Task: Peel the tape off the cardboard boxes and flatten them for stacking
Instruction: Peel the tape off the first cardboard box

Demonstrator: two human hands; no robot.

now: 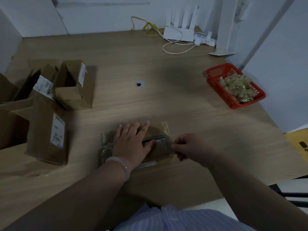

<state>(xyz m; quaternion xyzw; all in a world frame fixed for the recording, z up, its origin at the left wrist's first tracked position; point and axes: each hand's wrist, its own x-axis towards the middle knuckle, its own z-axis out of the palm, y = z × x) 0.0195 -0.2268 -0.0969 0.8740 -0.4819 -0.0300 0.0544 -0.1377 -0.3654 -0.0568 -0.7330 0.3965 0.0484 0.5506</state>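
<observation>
At the tabletop's [166,100] near middle, a small cardboard box [160,151] is being held down.
The left hand [131,142] is being pressed flat, fingers straight, on the box, lying lengthwise left to right; tape [171,145] at its right end is being pinched by the right hand [188,145], fingers curled. Crumpled tape [236,87] is being held in the red basket [216,69], far right.

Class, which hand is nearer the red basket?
Right. The right hand, pinching tape, is below-left of the red basket; the left hand lies farther left, flat on the box.
</observation>
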